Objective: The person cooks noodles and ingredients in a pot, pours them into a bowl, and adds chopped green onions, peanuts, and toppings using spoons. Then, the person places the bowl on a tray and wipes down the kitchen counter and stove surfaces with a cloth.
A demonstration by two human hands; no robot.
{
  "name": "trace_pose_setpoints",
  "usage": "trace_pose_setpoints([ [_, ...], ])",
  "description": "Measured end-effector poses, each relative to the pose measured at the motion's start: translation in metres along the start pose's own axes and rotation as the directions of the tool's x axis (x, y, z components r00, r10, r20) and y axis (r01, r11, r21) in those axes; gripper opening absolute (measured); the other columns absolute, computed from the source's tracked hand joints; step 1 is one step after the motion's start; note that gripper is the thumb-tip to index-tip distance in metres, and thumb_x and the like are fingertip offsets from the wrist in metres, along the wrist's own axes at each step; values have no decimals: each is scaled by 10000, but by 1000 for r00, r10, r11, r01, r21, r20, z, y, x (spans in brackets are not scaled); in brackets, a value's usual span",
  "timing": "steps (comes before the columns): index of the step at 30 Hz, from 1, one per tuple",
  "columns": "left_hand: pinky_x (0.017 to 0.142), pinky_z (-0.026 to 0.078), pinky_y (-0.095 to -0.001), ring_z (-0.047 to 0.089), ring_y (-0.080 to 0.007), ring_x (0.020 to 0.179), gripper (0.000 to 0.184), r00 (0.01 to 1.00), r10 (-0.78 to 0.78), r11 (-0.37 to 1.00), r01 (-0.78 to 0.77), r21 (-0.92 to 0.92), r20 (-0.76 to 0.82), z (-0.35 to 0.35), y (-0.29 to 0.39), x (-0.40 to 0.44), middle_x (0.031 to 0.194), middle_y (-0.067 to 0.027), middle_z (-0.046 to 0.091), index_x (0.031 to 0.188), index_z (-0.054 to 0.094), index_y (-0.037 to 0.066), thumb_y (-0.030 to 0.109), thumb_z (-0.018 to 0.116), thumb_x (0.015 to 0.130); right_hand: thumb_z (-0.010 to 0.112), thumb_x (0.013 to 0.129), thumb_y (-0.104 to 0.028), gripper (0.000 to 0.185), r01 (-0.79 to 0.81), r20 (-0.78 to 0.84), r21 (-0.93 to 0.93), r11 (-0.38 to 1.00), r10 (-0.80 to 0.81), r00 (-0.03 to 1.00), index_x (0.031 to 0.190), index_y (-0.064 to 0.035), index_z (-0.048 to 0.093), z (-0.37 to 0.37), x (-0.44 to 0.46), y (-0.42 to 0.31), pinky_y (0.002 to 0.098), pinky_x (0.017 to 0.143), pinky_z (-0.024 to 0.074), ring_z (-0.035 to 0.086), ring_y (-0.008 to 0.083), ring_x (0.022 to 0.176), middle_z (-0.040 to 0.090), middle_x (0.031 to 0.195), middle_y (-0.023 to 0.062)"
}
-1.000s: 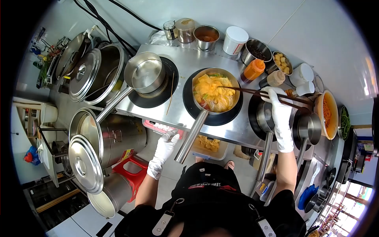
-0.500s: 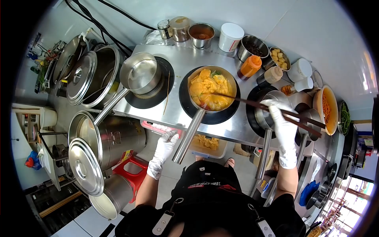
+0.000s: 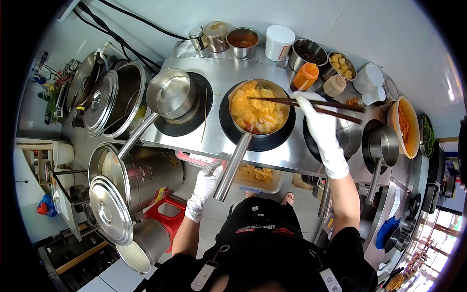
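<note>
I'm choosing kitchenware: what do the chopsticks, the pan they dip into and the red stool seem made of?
Chopsticks: probably wood, from their dull brown look, though plastic is possible. Middle pan: likely stainless steel, given its shiny, silvery handle. Red stool: apparently smooth plastic, from its even, bright colour.

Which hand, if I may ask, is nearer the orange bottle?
Right. The right hand is just below the orange bottle in view; the left hand is farther down and left.

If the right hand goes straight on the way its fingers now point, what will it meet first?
The right hand would probably meet the orange bottle first, though depth is unclear and it may pass above.
</note>
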State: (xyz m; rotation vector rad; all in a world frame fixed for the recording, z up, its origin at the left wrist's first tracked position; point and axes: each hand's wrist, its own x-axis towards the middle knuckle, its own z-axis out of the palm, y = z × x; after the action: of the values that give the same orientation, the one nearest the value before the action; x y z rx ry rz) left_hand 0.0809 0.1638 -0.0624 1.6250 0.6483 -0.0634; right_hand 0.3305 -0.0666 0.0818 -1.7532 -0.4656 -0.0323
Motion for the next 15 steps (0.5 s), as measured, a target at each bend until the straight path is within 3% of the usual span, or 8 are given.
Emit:
trace_pose_setpoints([
  [2, 825, 486, -228, 599, -104, 911, 325, 1000, 21, 1000, -21, 11, -15, 0, -4, 0, 1045, -88, 674, 1216, 599, -50, 130, 610, 946, 665, 889, -109, 144, -11, -23, -40, 999, 10, 1000, 949, 16, 708, -17, -14, -5, 230, 701, 508, 652, 106, 757, 712, 856, 65],
  [3, 832, 483, -227, 597, -101, 920, 327, 1000, 29, 1000, -29, -2, -9, -1, -6, 0, 1052, -89, 674, 1219, 599, -48, 133, 610, 946, 602, 921, -66, 127, -98, 18, -88, 991, 100, 995, 950, 31, 678, -27, -21, -10, 272, 794, 512, 655, 154, 846, 698, 921, 91],
  [5, 839, 479, -227, 595, -99, 928, 329, 999, 37, 999, -37, -13, -6, -4, -9, 0, 1059, -90, 674, 1221, 598, -47, 136, 610, 947, 665, 884, -73, 122, -20, 35, 15, 1000, 19, 999, 966, 9, 702, -27, -28, -9, 239, 706, 522, 661, 120, 763, 710, 849, 82],
  [11, 902, 449, -236, 570, -108, 985, 320, 999, 13, 1000, -13, 13, 43, -4, -5, 5, 1087, -74, 652, 1234, 589, -47, 138, 567, 975, 670, 894, -116, 148, -89, 184, 51, 995, 79, 980, 992, -9, 695, 13, -26, 22, 251, 773, 500, 645, 127, 825, 708, 913, 58],
  [15, 872, 464, -234, 581, -110, 953, 323, 999, 2, 1000, -1, -14, 49, -1, -4, 7, 1074, -87, 659, 1224, 594, -50, 142, 580, 965, 667, 893, -104, 128, -135, 168, 38, 990, 127, 978, 961, -2, 704, -19, -22, 28, 248, 769, 502, 638, 114, 815, 705, 881, 55],
])
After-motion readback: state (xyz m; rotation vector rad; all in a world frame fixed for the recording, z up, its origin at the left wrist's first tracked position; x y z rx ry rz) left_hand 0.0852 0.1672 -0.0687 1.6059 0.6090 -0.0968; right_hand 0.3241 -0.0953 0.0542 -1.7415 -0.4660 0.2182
